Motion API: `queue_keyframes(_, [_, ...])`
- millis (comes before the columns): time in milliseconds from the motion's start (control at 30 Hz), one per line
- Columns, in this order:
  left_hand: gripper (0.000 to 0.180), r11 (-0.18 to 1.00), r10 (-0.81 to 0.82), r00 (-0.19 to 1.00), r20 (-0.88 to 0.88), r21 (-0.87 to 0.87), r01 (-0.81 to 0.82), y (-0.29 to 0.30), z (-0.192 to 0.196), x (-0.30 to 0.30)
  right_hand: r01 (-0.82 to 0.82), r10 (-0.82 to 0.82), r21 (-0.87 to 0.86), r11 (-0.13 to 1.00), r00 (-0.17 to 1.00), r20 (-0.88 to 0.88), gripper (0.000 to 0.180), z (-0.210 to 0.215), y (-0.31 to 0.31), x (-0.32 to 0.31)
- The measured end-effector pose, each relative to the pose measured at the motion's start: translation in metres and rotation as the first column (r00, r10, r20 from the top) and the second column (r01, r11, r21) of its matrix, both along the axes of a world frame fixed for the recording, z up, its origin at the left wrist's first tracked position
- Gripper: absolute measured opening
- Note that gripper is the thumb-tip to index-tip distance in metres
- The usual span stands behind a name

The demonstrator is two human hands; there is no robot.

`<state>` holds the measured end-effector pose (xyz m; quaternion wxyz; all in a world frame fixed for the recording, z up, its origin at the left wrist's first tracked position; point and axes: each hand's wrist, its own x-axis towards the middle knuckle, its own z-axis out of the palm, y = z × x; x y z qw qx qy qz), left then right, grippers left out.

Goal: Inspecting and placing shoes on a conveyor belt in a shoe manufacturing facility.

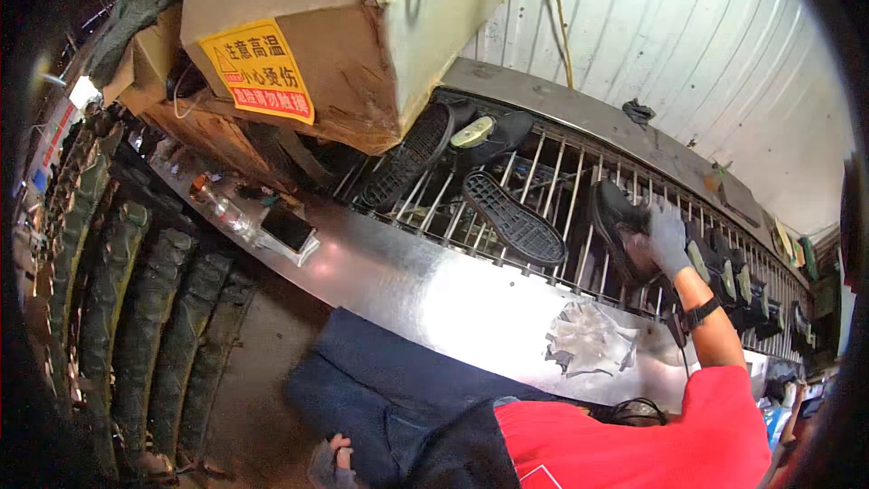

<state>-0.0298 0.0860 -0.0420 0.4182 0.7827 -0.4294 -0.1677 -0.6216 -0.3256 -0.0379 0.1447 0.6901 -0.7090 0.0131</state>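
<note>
My right hand, in a grey glove with a black band at the wrist, reaches over the roller conveyor. It is closed on a black shoe, whose opening faces me. To the left of that shoe, a loose black sole with a grid of ribs lies on the rollers. Low in the view, beside the dark cloth over my lap, is my left hand, also gloved. Only its bare fingertips and part of the glove show, so its grip cannot be made out.
A large metal housing with a yellow warning label covers the conveyor's left end. Near it lie another sole and a black shoe upper. More shoe parts line the rollers rightward. A phone and torn sheet lie on the metal ledge.
</note>
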Motion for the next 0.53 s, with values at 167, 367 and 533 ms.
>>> queue_keyframes(167, [0.027, 0.906, 0.391, 0.779, -0.49, 0.055, -0.42, -0.018, 0.021, -0.013, -0.433, 0.283, 0.101, 0.896, 0.73, 0.622, 0.102, -0.029, -0.029, 0.144])
queue_keyframes(367, [0.041, 0.966, 0.112, 0.72, -0.685, -0.095, -0.24, -0.063, -0.02, 0.004, -0.306, 0.094, 0.259, 0.916, 0.792, 0.604, 0.096, -0.049, -0.087, 0.25])
queue_keyframes(533, [0.068, 0.964, 0.011, 0.381, -0.925, -0.091, -0.251, -0.064, -0.043, -0.01, -0.885, 0.603, 0.098, 0.455, 0.387, 0.698, 0.102, 0.014, -0.018, 0.3])
